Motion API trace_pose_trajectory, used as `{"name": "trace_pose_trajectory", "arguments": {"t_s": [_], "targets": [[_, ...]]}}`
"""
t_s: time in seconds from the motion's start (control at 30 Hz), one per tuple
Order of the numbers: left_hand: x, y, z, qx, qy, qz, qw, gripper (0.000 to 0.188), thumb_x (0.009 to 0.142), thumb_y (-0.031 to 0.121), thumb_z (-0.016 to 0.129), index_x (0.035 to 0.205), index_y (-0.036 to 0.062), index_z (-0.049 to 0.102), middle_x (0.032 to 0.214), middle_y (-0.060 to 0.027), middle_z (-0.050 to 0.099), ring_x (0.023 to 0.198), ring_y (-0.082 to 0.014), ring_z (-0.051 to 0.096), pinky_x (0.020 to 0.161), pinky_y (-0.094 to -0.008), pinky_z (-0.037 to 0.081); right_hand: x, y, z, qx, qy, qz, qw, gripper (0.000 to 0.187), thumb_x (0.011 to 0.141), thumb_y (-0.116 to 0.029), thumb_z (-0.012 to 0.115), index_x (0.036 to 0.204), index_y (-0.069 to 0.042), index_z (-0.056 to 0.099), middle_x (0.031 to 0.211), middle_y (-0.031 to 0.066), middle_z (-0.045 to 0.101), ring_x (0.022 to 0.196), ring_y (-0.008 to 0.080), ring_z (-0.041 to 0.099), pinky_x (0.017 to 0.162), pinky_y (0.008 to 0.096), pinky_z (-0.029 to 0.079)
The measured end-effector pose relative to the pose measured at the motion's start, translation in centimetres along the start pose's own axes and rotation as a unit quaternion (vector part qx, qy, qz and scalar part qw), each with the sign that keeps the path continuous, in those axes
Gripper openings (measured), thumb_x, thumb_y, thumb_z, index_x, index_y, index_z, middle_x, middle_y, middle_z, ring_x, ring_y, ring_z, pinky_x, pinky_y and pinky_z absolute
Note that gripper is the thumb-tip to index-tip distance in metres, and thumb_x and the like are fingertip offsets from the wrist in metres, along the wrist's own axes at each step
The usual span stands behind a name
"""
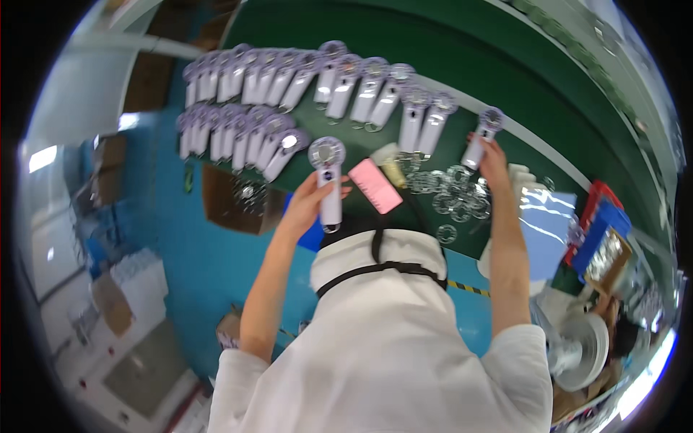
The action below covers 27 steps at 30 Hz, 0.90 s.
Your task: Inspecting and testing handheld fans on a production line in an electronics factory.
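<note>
My left hand [309, 206] is closed round the handle of a white handheld device [327, 155] with a round, lilac-rimmed head. The device stands roughly upright in view, head away from me, at the table's near edge. Farther right, my right hand [493, 164] grips a second handheld device [491, 119] of the same kind, slightly tilted. Just left of that hand lies a loose pile of clear rings [458, 193]. Between my hands are a pink rectangular pad [375, 185] and a small yellowish tube-like item [394, 173].
Two slanting rows of similar devices [285, 76] cover the left of the green table [303, 22]. An open cardboard box [224, 202] with shiny pieces sits below its left edge. Bluish sheets [545, 231] and a blue bin [606, 224] are at the right.
</note>
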State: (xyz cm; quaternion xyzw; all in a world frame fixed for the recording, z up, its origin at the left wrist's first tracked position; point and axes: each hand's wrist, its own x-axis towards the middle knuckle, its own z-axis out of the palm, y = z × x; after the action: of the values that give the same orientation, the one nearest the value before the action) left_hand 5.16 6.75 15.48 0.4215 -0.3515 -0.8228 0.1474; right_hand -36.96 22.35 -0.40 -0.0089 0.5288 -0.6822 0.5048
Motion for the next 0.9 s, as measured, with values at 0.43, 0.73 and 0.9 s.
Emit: {"name": "trace_pose_trajectory", "arguments": {"t_s": [0.43, 0.73, 0.9], "targets": [[-0.9, 0.3, -0.4, -0.011, 0.06, 0.019, 0.998, 0.033, 0.096, 0.011, 0.054, 0.125, 0.0001, 0.043, 0.124, -0.0163, 0.058, 0.11, -0.0264, 0.061, 0.097, -0.0369, 0.049, 1.6, 0.5, 3.0, -0.318, 0.154, -0.085, 0.932, 0.048, 0.077, -0.023, 0.079, 0.111, 0.003, 0.056, 0.097, 0.0086, 0.064, 0.085, 0.0164, 0.06, 0.078, 0.0306, 0.047], [1.5, 0.6, -2.2, -0.012, 0.033, -0.008, 0.999, 0.034, 0.096, 0.011, 0.055, 0.126, 0.0012, 0.044, 0.125, -0.016, 0.058, 0.109, -0.0253, 0.061, 0.096, -0.0369, 0.049, 1.3, 0.6, 3.1, -0.411, 0.23, -0.111, 0.875, 0.055, 0.073, -0.026, 0.082, 0.112, 0.004, 0.058, 0.093, 0.0114, 0.069, 0.081, 0.0174, 0.065, 0.073, 0.0314, 0.051], [3.7, -2.2, -4.7, 0.019, 0.113, -0.029, 0.993, 0.038, 0.091, 0.023, 0.065, 0.119, 0.0031, 0.049, 0.099, -0.0078, 0.061, 0.085, -0.017, 0.063, 0.078, -0.0314, 0.052, 1.8, 1.2, 1.8, -0.442, 0.244, -0.129, 0.854, 0.048, 0.07, -0.031, 0.081, 0.105, -0.002, 0.067, 0.078, 0.0089, 0.069, 0.068, 0.017, 0.065, 0.064, 0.0332, 0.051]]}}
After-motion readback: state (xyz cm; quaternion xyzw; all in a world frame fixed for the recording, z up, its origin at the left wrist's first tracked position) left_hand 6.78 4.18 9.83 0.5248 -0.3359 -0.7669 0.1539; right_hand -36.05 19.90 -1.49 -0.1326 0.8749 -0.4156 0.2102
